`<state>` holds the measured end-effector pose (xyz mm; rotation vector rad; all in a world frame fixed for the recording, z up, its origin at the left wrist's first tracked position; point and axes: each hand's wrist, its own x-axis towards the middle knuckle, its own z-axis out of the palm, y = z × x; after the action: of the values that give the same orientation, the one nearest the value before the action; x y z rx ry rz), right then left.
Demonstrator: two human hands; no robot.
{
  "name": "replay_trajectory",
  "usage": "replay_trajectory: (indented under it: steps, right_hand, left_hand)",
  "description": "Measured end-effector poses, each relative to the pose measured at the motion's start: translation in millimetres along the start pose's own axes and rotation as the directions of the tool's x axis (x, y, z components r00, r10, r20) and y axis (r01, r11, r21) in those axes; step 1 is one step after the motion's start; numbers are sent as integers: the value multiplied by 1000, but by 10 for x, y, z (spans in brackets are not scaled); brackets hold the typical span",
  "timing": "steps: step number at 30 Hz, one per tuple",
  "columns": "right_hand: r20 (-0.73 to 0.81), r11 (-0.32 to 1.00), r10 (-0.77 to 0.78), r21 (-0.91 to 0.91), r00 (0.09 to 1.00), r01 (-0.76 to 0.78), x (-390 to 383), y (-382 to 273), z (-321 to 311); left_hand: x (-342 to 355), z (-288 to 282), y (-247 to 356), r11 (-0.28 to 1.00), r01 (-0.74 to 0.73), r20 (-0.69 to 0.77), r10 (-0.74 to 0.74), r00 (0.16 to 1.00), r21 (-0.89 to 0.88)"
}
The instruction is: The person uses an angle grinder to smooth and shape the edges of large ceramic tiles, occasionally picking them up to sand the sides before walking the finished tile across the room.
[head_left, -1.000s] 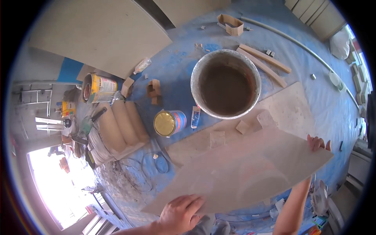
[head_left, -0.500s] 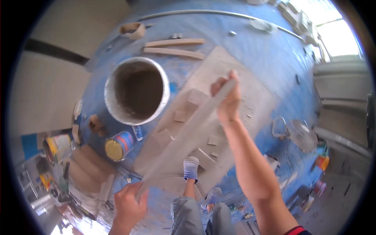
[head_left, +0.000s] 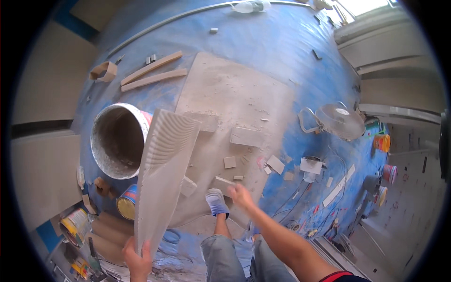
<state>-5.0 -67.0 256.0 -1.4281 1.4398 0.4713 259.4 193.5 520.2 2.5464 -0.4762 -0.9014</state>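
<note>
Step in hand, as I read it: carrying a long tile (head_left: 162, 178) w/ combed adhesive on its back, mid-turn, not yet laid. It's held up on edge off the floor, ridged face toward the camera.

Left hand (head_left: 138, 256) has its grip closed on the tile's near end, fingers wrapped over the lower edge. Right hand (head_left: 242, 196) is off the tile, fingers loosely spread, holding nothing, hovering over the bare grey mortar patch (head_left: 235, 98) near some tile offcuts (head_left: 246, 136).

Tile's long axis runs from the left hand at the bottom of the view up and slightly right, far end pointing toward the mortar bucket (head_left: 117, 141) and the patch beyond. Far end sits higher than the near end, so it's tilted, not flat. It overlaps the bucket's right rim in view; can't tell if it touches.

Next move, prob.: right hand needs to get back on the far or side edge, since one hand at the very end gives poor control of a piece this long. Then rotate adhesive side to face the surface it goes on, keeping the ridges unsmeared and clear of the bucket rim and the foot in the blue sock (head_left: 217, 201).
</note>
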Motion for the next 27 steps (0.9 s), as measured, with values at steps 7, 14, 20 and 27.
replay_trajectory:
  steps: [7,14,20,27]
  right_hand:
    - [513,526,169,675,842,-517,-1307,-695,-229]
    - [555,493,-143,758,819,-427,-209,-2128,-1262]
    - [577,994,11,86,817,-74,274,-2558,-1867]
    - [287,791,450,-567,846,-229,-45,-2806,-1854]
  left_hand:
    - [-297,141,-433,981,148,163,-127,978,-125]
    - [-505,593,136,967,-180,427,242,871,-182]
    - [-801,994,539,966,-90,524,209,825,-243]
    - [-1127,1748,623,946,-283,427,325,844,-160]
